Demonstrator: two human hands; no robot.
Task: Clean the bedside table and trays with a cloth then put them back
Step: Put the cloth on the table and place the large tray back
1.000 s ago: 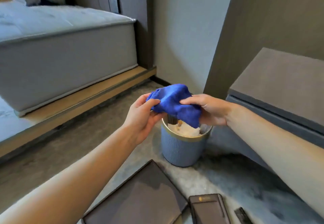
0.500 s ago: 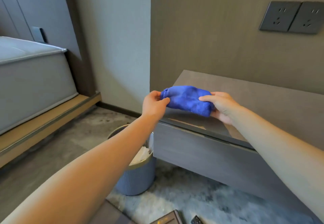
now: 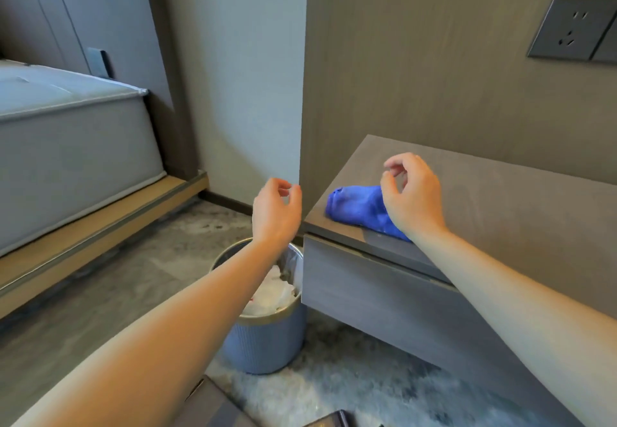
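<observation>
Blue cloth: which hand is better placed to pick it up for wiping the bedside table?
Right, probably: the right hand hovers over the blue cloth; the left hand hangs beside the bedside table.

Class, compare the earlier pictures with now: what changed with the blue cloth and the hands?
The blue cloth went from above the bin to the bedside table top, where both hands let it go. The left hand and right hand hover empty, fingers loosely curled. The bin stayed put.

cloth (image 3: 359, 210) on bedside table (image 3: 500, 212), bin (image 3: 267, 343) left of it
</observation>
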